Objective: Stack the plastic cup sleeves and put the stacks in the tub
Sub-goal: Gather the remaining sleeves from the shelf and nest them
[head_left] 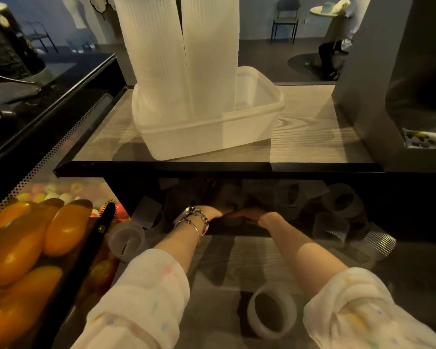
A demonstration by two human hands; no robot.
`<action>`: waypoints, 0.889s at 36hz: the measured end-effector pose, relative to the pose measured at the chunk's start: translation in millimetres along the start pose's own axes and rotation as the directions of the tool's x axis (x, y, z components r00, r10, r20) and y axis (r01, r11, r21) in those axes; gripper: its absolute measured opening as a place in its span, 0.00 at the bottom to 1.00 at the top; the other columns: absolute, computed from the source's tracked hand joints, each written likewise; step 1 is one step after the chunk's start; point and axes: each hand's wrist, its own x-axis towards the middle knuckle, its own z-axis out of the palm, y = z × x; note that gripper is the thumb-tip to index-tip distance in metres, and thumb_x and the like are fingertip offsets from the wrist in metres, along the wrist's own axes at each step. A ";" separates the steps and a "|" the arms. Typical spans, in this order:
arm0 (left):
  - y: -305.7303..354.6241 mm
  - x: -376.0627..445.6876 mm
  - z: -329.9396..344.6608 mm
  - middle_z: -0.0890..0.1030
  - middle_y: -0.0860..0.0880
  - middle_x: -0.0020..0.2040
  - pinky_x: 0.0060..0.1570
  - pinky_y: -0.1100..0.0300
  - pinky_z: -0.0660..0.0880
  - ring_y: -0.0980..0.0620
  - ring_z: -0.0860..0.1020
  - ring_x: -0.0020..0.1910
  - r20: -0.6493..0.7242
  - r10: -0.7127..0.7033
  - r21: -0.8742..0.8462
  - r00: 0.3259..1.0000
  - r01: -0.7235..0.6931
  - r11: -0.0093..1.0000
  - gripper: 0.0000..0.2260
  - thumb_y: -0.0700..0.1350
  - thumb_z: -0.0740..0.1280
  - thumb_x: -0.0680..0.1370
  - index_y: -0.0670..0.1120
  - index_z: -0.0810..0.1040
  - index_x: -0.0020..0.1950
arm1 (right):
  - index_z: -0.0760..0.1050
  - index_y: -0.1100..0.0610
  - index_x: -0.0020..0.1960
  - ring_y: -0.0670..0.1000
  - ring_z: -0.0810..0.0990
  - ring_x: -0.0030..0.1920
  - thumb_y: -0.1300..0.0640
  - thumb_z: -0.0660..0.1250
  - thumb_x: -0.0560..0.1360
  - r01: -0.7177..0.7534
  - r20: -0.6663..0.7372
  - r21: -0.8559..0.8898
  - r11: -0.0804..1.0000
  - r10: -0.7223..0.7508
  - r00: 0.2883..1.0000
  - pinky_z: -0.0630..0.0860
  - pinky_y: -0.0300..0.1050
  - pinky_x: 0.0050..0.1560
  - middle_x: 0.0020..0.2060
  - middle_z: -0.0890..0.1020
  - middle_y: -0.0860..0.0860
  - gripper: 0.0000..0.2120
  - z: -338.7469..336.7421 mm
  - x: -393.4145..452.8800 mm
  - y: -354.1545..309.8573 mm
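Under the shelf [212, 167], both hands, left hand [215, 211] and right hand [253, 214], reach among cup sleeves [340, 200].

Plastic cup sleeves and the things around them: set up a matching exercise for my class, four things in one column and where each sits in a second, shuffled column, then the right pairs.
Things
1. two tall stacks of sleeves
2. tub
3. single sleeve
4. both hands: left hand, right hand

Places
A. in the dark space under the upper shelf
B. on the upper wooden shelf
C. standing in the tub
D. on the lower surface between the forearms

Pairs: 1-C, 2-B, 3-D, 4-A
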 end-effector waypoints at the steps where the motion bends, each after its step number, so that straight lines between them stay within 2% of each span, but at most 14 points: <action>1: -4.6 4.9 0.3 0.66 0.36 0.70 0.60 0.58 0.67 0.41 0.65 0.70 -0.013 -0.019 -0.038 1.000 0.018 0.999 0.22 0.43 0.62 0.79 0.33 0.64 0.69 | 0.61 0.60 0.71 0.59 0.65 0.69 0.62 0.74 0.68 0.018 0.003 0.009 1.000 -0.018 1.000 0.64 0.51 0.70 0.68 0.68 0.58 0.35 -0.2 2.9 2.9; 4: -12.5 11.5 2.4 0.65 0.39 0.71 0.67 0.56 0.64 0.42 0.64 0.70 0.025 -0.124 -0.172 0.992 0.127 0.977 0.30 0.52 0.66 0.76 0.37 0.63 0.71 | 0.59 0.59 0.73 0.58 0.65 0.70 0.59 0.77 0.65 -0.017 0.068 0.093 0.996 0.011 0.998 0.63 0.53 0.70 0.70 0.66 0.58 0.42 1.9 4.5 9.5; 6: -17.6 15.7 6.8 0.69 0.43 0.69 0.66 0.53 0.67 0.43 0.67 0.68 0.054 -0.185 -0.127 0.981 0.190 0.973 0.36 0.62 0.67 0.72 0.42 0.64 0.72 | 0.65 0.55 0.70 0.56 0.67 0.68 0.52 0.75 0.67 -0.021 0.102 -0.045 0.999 0.026 0.994 0.62 0.52 0.71 0.69 0.69 0.56 0.35 7.2 6.9 13.9; 7: -19.7 17.0 9.9 0.73 0.45 0.63 0.57 0.57 0.72 0.46 0.72 0.61 0.048 -0.176 -0.092 0.983 0.180 0.979 0.36 0.65 0.66 0.71 0.43 0.66 0.70 | 0.66 0.54 0.69 0.55 0.67 0.68 0.49 0.74 0.68 -0.021 0.132 -0.122 0.992 0.037 0.991 0.61 0.51 0.71 0.69 0.69 0.54 0.33 9.8 7.0 16.1; 9: -27.3 18.1 17.2 0.77 0.49 0.52 0.39 0.64 0.72 0.52 0.76 0.47 0.004 -0.121 -0.053 0.993 0.121 0.991 0.32 0.65 0.66 0.70 0.44 0.72 0.65 | 0.65 0.54 0.71 0.54 0.65 0.70 0.46 0.73 0.68 -0.053 0.217 -0.187 0.981 0.094 0.972 0.58 0.46 0.71 0.69 0.68 0.52 0.35 13.5 0.6 17.9; 11: -39.4 17.6 31.1 0.79 0.47 0.56 0.47 0.61 0.74 0.50 0.77 0.52 -0.066 0.015 -0.077 0.998 -0.020 0.997 0.26 0.62 0.66 0.72 0.44 0.76 0.62 | 0.66 0.55 0.70 0.53 0.66 0.69 0.49 0.73 0.68 -0.027 0.282 -0.171 0.985 0.075 0.956 0.61 0.41 0.68 0.68 0.69 0.52 0.34 12.7 -3.8 23.7; 12: -47.0 16.0 40.2 0.79 0.47 0.56 0.53 0.58 0.75 0.49 0.77 0.55 -0.107 0.088 -0.131 0.990 -0.102 0.986 0.23 0.59 0.67 0.73 0.44 0.77 0.59 | 0.68 0.56 0.68 0.53 0.69 0.68 0.51 0.74 0.68 -0.014 0.273 -0.161 0.987 0.059 0.960 0.66 0.38 0.63 0.67 0.72 0.53 0.32 11.2 -9.4 27.2; 14: -59.2 4.9 58.0 0.78 0.50 0.55 0.55 0.56 0.75 0.50 0.77 0.55 -0.171 0.162 -0.255 0.972 -0.202 0.945 0.20 0.56 0.71 0.71 0.46 0.73 0.57 | 0.71 0.60 0.64 0.54 0.73 0.64 0.55 0.75 0.67 0.006 0.226 -0.143 0.990 0.026 0.974 0.72 0.35 0.52 0.62 0.76 0.54 0.28 9.4 -21.0 37.4; 18: -75.7 -19.3 91.7 0.70 0.54 0.61 0.56 0.58 0.72 0.54 0.71 0.59 -0.134 0.202 -0.373 0.970 -0.238 0.897 0.29 0.54 0.73 0.70 0.56 0.61 0.65 | 0.64 0.54 0.68 0.48 0.71 0.64 0.60 0.77 0.65 0.168 0.205 -0.133 0.977 -0.139 0.969 0.71 0.38 0.60 0.62 0.72 0.47 0.36 8.8 -48.5 60.5; 21: -81.7 -36.1 107.7 0.68 0.54 0.64 0.58 0.56 0.72 0.53 0.69 0.62 -0.094 0.211 -0.433 0.973 -0.230 0.872 0.32 0.57 0.72 0.69 0.60 0.58 0.67 | 0.65 0.46 0.64 0.39 0.71 0.60 0.58 0.78 0.64 0.269 0.253 -0.110 0.957 -0.235 0.938 0.72 0.29 0.55 0.59 0.72 0.41 0.35 2.8 -68.8 70.9; 25: -79.0 -58.2 116.2 0.68 0.54 0.67 0.55 0.59 0.72 0.55 0.70 0.61 -0.137 0.242 -0.413 0.961 -0.277 0.867 0.28 0.60 0.69 0.70 0.64 0.59 0.65 | 0.67 0.48 0.67 0.45 0.69 0.65 0.52 0.79 0.62 0.336 0.161 -0.127 0.933 -0.315 0.935 0.70 0.47 0.65 0.64 0.72 0.46 0.37 -5.0 -88.1 77.0; 27: -76.0 -63.0 118.0 0.68 0.53 0.68 0.55 0.59 0.73 0.52 0.71 0.63 -0.155 0.226 -0.370 0.962 -0.268 0.889 0.32 0.61 0.69 0.70 0.61 0.58 0.70 | 0.68 0.42 0.64 0.39 0.70 0.64 0.51 0.79 0.62 0.364 0.136 -0.148 0.919 -0.346 0.928 0.70 0.38 0.62 0.62 0.73 0.42 0.34 -7.7 -96.2 75.5; 29: -73.6 -68.0 119.4 0.69 0.53 0.68 0.57 0.59 0.73 0.52 0.71 0.64 -0.177 0.237 -0.361 0.955 -0.287 0.887 0.34 0.61 0.69 0.70 0.60 0.58 0.72 | 0.67 0.36 0.59 0.30 0.71 0.58 0.51 0.79 0.61 0.375 0.115 -0.168 0.911 -0.360 0.926 0.70 0.25 0.52 0.57 0.74 0.37 0.33 -8.2 -106.2 70.9; 32: -69.7 -78.2 117.3 0.71 0.55 0.67 0.60 0.59 0.73 0.55 0.71 0.64 -0.226 0.299 -0.416 0.927 -0.369 0.831 0.33 0.58 0.71 0.70 0.58 0.61 0.71 | 0.66 0.38 0.61 0.29 0.70 0.58 0.52 0.79 0.61 0.415 0.055 -0.145 0.898 -0.411 0.910 0.69 0.22 0.50 0.58 0.73 0.36 0.35 -8.4 -121.5 64.5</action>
